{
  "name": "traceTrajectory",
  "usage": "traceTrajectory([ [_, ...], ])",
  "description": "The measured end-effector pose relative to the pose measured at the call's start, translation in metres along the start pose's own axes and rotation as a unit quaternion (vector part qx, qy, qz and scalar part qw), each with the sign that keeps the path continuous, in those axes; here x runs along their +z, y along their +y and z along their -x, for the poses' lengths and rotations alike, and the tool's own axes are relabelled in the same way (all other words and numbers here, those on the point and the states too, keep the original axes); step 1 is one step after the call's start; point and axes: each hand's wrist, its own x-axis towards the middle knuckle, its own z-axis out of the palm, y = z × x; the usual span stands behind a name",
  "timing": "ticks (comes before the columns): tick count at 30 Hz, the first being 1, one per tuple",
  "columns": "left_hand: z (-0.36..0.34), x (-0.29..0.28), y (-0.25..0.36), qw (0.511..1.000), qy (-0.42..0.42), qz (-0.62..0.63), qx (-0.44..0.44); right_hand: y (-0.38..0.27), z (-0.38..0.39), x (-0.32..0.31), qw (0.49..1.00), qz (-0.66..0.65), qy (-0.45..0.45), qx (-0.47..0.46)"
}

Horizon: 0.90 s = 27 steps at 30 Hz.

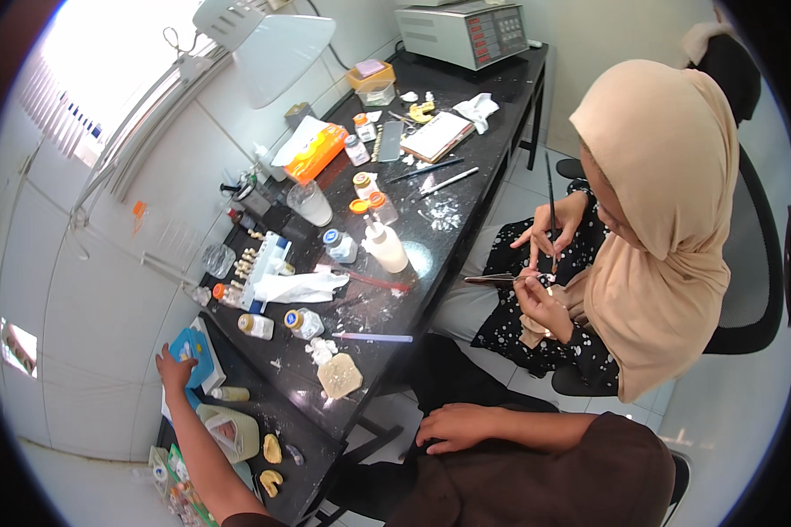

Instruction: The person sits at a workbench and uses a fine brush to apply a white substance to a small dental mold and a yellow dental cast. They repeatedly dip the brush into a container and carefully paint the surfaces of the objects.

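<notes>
1. We are resting the left hand (176, 369) on the blue box (200, 350), its fingers apart; we are not seeing whether they are gripping it.
2. For good control, we are judging a light, level contact best.
3. We are minding the small jar (230, 393) just right of these fingers and the square tub (244, 446) nearer us, both crowding the desk (286, 406).
4. Yellow dental casts (271, 482) are lying farther right.
5. Well apart, we are resting the right hand (453, 428) on our leg, fingers clamping nothing visible.

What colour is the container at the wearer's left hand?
Blue; the container shows best in the head view.
</notes>
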Motion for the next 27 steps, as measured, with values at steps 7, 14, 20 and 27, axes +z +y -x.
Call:
traceTrajectory([
  [7, 0.055, -0.055, -0.002, 0.984, 0.124, 0.032, 0.122, -0.009, -0.008, -0.013, 0.999, -0.013, 0.012, -0.044],
  [14, 0.217, -0.162, 0.039, 0.952, 0.253, 0.072, 0.157, -0.039, -0.044, -0.045, 0.985, -0.125, 0.068, -0.095],
  [20, 0.359, -0.158, 0.04, 0.908, 0.356, 0.16, 0.149, -0.053, -0.068, -0.074, 0.969, -0.139, 0.16, -0.126],
  [27, 0.443, -0.029, 0.036, 0.827, 0.318, 0.462, 0.015, -0.053, -0.102, -0.105, 0.946, 0.135, 0.282, -0.088],
])
